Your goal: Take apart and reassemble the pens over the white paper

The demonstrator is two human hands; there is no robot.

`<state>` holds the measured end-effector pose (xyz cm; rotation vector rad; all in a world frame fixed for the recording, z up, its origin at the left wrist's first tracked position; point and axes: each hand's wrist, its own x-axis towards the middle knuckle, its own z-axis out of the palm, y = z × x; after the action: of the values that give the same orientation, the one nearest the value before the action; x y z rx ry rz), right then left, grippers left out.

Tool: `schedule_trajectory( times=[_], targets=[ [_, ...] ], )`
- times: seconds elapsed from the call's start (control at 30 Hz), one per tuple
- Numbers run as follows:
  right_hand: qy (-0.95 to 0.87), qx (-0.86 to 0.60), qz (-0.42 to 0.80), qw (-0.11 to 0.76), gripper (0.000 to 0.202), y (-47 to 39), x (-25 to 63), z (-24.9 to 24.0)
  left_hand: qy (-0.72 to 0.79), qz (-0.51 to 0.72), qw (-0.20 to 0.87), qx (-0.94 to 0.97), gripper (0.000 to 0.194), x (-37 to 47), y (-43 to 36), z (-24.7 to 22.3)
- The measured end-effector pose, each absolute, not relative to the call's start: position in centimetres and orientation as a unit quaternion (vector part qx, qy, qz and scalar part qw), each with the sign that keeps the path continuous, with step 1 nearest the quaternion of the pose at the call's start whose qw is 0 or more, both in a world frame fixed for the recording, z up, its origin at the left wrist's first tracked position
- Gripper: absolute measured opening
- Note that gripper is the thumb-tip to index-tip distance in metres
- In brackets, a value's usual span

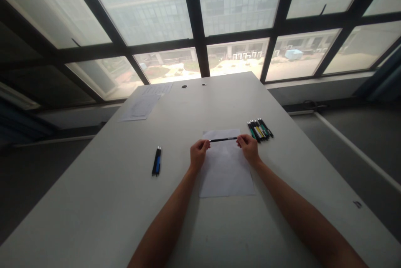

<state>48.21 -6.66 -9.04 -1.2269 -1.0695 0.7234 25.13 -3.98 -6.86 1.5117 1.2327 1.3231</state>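
A slim black pen [223, 139] is stretched level between my two hands, over the upper part of a white sheet of paper [226, 172]. My left hand [198, 153] pinches its left end, and my right hand [249, 148] pinches the right end. Just beyond my right hand lies a row of several pens [260, 129] with black, green, yellow and white parts. Left of my left hand, two pens [156, 161], one with a blue section, rest side by side on the table.
The white table [103, 201] reaches toward large dark-framed windows [197, 17]. Printed papers [140, 107] lie at its far left. A round dark hole [184, 87] sits near the far edge, and a small dark mark [357, 204] is near the right edge.
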Motion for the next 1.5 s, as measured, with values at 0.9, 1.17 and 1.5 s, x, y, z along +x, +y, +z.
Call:
schedule_trajectory(
  times=[0.9,1.17,1.5],
  targets=[
    [-0.477,-0.536,0.313,0.622,0.038,-6.54,48.27,-9.29,0.479,0.511,0.377,0.606,0.035,25.02,-3.87,-7.03],
    [-0.475,-0.539,0.316,0.620,0.036,-6.57,48.18,-9.11,0.480,0.509,0.377,0.607,0.034,24.94,-3.94,-6.90],
    [-0.476,-0.539,0.318,0.619,0.036,-6.58,48.07,-9.02,0.479,0.509,0.374,0.610,0.035,24.89,-3.91,-6.86]
  ],
)
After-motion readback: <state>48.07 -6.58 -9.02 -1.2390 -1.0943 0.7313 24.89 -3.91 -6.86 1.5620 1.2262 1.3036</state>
